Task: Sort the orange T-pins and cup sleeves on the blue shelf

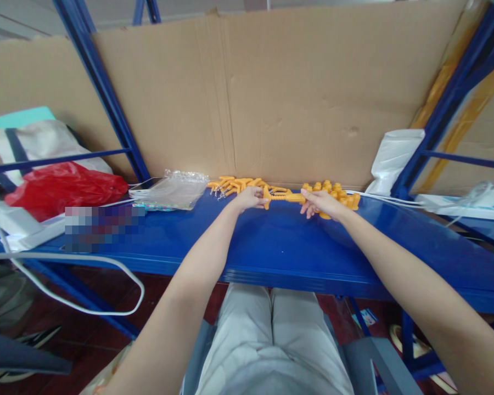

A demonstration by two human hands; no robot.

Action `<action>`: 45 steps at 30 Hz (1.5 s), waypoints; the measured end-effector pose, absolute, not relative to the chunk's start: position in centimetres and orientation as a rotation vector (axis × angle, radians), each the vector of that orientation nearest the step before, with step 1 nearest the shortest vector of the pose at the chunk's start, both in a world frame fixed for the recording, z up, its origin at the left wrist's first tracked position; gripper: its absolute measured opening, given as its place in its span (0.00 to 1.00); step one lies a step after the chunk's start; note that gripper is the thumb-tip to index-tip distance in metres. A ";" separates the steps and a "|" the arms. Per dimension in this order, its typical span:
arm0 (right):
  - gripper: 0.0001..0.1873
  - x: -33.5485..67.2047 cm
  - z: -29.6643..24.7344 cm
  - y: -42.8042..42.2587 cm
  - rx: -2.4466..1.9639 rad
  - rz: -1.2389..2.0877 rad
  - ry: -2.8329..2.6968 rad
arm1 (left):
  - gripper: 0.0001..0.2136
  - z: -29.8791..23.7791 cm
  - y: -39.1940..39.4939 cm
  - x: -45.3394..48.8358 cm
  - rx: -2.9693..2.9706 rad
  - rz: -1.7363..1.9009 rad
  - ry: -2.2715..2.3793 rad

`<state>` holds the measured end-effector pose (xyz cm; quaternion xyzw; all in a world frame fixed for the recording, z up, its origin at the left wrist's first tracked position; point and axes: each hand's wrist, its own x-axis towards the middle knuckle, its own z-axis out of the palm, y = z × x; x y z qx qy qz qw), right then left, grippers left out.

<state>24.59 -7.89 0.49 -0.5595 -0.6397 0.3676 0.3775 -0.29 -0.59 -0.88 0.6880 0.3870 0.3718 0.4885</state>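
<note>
An orange plastic piece with a ridged, narrow middle (283,197) is stretched between my two hands, just above the blue tabletop (280,241). My left hand (250,199) has its fingers closed on the left end, which flares out. At the other end, my right hand (318,202) pinches the thicker part between thumb and fingers. Slim orange pieces with small metal chains (234,185) lie in a heap behind my left hand. Beside and behind my right hand sits a cluster of knobbed orange pieces (337,192), partly covered by that hand.
A stack of clear plastic bags (177,189) lies left of the heap. Farther left are a red plastic bag (69,189) and a white cable (140,288). Cardboard (292,93) walls the back. A white packet (395,159) leans near the right blue post (440,109).
</note>
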 end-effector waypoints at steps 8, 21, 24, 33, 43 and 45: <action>0.24 23.9 0.5 -8.1 -1.495 0.946 -1.550 | 0.10 -0.8 -0.9 -0.1 1.662 0.890 0.952; 0.07 25.1 0.5 -7.9 -1.310 1.129 -1.586 | 0.09 -0.7 -1.1 -0.1 1.646 0.919 0.986; 0.15 25.0 0.4 -7.9 -1.354 1.066 -1.613 | 0.09 -0.6 -1.2 -0.1 1.658 0.919 0.983; 0.27 24.6 0.2 -7.8 -1.458 1.017 -1.588 | 0.09 -0.6 -1.1 -0.1 1.677 0.883 0.954; 0.07 24.9 0.4 -7.9 -1.333 1.121 -1.598 | 0.10 -0.6 -1.1 -0.3 1.653 0.898 0.991; 0.11 24.8 0.5 -8.0 -1.359 1.092 -1.628 | 0.10 -0.6 -1.1 -0.3 1.661 0.889 0.994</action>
